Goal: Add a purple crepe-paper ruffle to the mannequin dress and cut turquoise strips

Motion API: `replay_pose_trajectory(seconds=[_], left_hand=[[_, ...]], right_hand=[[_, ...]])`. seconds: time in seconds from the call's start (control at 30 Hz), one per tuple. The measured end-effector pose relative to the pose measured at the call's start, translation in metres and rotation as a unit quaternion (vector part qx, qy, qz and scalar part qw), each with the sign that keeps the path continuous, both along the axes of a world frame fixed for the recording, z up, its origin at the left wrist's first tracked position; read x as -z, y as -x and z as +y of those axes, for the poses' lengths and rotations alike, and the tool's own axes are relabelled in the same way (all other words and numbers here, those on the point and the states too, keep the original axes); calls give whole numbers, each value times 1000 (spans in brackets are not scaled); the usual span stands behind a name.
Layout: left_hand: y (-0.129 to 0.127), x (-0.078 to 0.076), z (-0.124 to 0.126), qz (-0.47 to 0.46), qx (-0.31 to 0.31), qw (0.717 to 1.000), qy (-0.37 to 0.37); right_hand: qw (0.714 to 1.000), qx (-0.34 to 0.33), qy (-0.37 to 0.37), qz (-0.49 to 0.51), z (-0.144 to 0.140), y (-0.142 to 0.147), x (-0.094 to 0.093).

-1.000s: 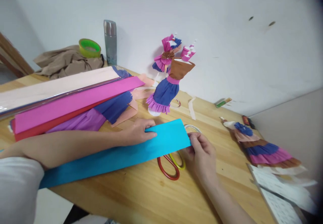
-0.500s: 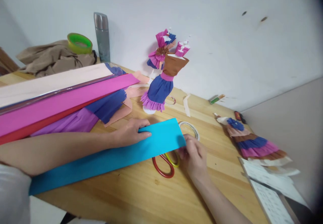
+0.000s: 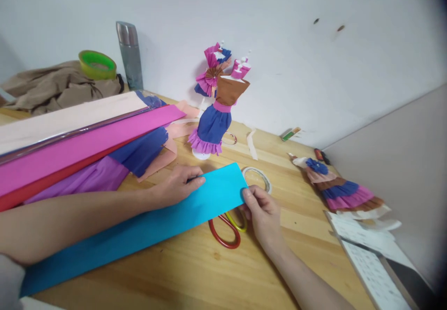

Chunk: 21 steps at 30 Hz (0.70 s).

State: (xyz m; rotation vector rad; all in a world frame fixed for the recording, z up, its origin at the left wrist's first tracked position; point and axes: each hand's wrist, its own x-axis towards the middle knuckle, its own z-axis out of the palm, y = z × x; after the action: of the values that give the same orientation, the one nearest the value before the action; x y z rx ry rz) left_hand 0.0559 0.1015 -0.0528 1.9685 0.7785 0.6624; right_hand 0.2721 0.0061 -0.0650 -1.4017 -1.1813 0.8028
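A long folded sheet of turquoise crepe paper lies across the wooden table. My left hand rests flat on its upper edge, pressing it down. My right hand pinches the paper's right end between thumb and fingers. Red and yellow-handled scissors lie under that end, partly hidden by the paper and my right hand. A roll of clear tape sits just beyond my right hand.
Rolls of pink, magenta, red, purple and blue crepe paper lie at the left. A paper-dressed doll stands at the back, another doll lies at the right near printed sheets. A flask, green tape ring and brown cloth sit far left.
The view has drifted right and down a little. My right hand has slid slightly along the paper's end; both hands stay on the turquoise paper.
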Motion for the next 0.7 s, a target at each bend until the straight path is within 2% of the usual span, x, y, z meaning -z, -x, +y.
replay_pose_trajectory(seconds=[0.2, 0.43, 0.7], left_hand=[[-1, 1, 2, 2, -3, 1000, 4], [0, 2, 4, 5, -2, 1000, 19], [-2, 9, 5, 0, -7, 1000, -3]], right_hand=[[1000, 11, -7, -21, 2, 1, 2], [1000, 6, 3, 13, 7, 0, 5], [1000, 4, -2, 12, 6, 0, 7]])
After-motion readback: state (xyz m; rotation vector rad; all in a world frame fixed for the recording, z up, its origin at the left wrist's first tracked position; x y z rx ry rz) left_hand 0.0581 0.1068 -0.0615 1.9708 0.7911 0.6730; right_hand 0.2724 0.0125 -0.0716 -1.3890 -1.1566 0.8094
